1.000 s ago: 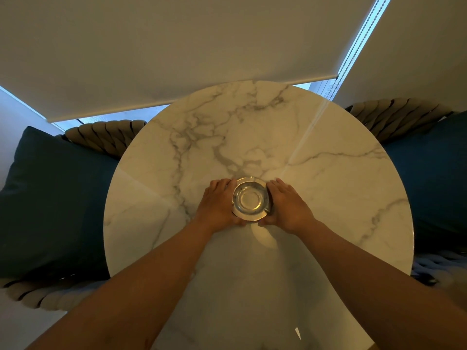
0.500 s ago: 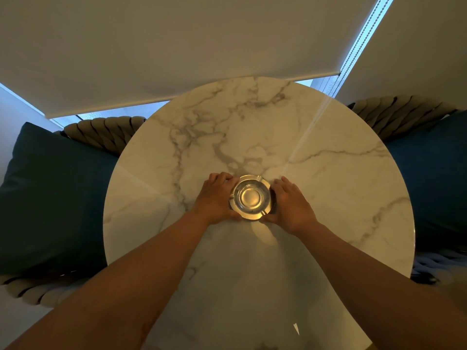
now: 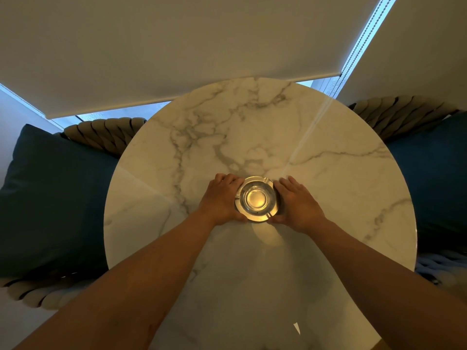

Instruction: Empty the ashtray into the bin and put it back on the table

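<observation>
A round glass ashtray [image 3: 256,198] with a metal-looking rim rests near the middle of the round white marble table [image 3: 328,188]. Its bowl looks empty apart from a tiny dark speck. My left hand [image 3: 221,198] cups its left side and my right hand [image 3: 297,202] cups its right side, fingers curled against the rim. Both hands grip the ashtray. No bin is in view.
Woven rope chairs with dark blue cushions stand at the left [image 3: 58,198] and right [image 3: 434,178] of the table. A roller blind [image 3: 177,46] hangs behind the table, with a bead chain [image 3: 358,44] at its right edge.
Both hands and the ashtray have slid a little farther from me across the tabletop, and the view has shifted slightly. The grip on both sides is unchanged.
</observation>
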A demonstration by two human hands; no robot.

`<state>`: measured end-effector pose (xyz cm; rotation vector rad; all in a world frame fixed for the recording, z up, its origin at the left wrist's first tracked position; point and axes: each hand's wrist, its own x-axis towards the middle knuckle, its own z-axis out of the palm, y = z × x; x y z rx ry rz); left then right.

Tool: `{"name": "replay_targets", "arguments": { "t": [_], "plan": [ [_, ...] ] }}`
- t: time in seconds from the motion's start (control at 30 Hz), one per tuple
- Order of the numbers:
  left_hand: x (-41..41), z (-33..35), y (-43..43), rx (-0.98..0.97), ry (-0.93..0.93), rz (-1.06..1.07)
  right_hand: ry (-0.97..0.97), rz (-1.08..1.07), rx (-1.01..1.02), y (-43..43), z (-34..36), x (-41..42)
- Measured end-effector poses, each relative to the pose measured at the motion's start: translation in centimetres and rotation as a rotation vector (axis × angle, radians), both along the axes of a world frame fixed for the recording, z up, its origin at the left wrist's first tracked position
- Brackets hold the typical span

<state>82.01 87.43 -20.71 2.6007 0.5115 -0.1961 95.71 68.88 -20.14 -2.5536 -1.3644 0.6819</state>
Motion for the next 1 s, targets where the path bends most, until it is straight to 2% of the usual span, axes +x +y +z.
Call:
{"name": "replay_targets", "arguments": {
  "t": [0.37,0.63,1.0],
  "plan": [
    [-0.5,-0.2,-0.7,0.024,-0.059,0.113,0.014,0.025,-0.076,0.5,0.2,0.9],
    [-0.2,-0.6,-0.8,0.015,0.016,0.146,0.029,-0.008,-0.096,0.4,0.1,1.1],
    [-0.7,-0.6,-1.3,-0.003,0.003,0.128,0.014,0.011,-0.093,0.1,-0.1,0.7]
  ]
}}
